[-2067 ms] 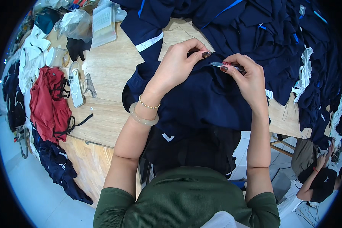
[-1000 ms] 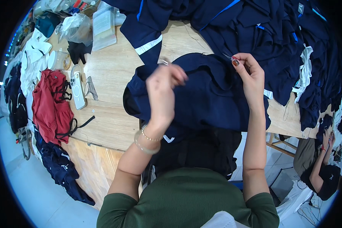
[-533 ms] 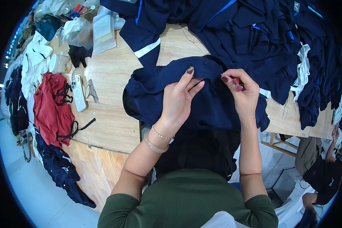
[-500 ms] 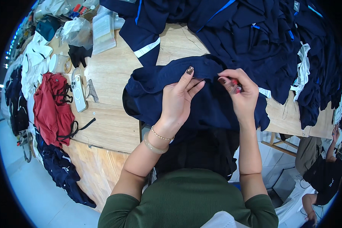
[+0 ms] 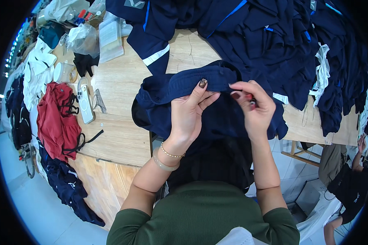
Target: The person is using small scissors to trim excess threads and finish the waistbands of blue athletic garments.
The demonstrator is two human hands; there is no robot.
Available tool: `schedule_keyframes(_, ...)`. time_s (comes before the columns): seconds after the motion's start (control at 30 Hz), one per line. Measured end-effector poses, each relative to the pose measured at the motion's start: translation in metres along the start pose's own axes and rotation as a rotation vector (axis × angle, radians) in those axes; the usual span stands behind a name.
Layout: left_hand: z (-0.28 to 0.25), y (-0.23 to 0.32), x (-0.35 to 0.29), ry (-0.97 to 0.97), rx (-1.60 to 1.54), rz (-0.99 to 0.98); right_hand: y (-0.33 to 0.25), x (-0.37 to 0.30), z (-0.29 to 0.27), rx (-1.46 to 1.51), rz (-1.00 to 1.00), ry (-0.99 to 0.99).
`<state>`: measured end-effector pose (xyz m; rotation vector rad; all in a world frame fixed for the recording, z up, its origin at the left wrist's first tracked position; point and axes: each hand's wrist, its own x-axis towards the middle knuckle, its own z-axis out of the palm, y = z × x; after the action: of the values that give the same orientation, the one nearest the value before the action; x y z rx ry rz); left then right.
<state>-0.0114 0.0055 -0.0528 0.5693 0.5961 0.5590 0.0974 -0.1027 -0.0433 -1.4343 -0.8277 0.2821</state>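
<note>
In front of me hangs a navy garment (image 5: 151, 116) with a wide stitched waistband (image 5: 208, 79), partly over the table edge and my lap. My left hand (image 5: 191, 110) pinches the lower edge of this band, thumb on top and fingers underneath. Just right of it, my right hand (image 5: 257, 106) is closed, thumb and forefinger meeting close to the band's edge. Tucked in its palm is a small red object (image 5: 251, 102), mostly covered by the fingers. Whether a thread runs between the right fingertips and the band is too fine to tell.
Navy garments with blue trim (image 5: 265, 45) are heaped across the far and right side of the wooden table (image 5: 118, 134). At left lie a red garment (image 5: 55, 122), a white phone (image 5: 85, 104) and plastic bags (image 5: 84, 38). Another person (image 5: 349, 183) is at the far right.
My right hand has shifted slightly down and left, closer to my left hand. The waistband now shows flatter and more of its stitching faces up. Both hands keep their grip.
</note>
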Motion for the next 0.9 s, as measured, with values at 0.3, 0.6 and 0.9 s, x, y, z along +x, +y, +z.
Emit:
schedule_keyframes(0.3, 0.000, 0.001, -0.002, -0.047, 0.037, 0.048, 0.000, -0.008, 0.003, -0.225, -0.161, -0.017)
schedule_keyframes(0.6, -0.002, 0.002, -0.002, -0.051, 0.057, 0.063, 0.005, -0.005, 0.008, -0.280, -0.259, -0.046)
schedule_keyframes(0.9, 0.000, 0.005, -0.001, -0.004, 0.079, 0.035, 0.008, -0.007, 0.005, -0.422, -0.354, -0.063)
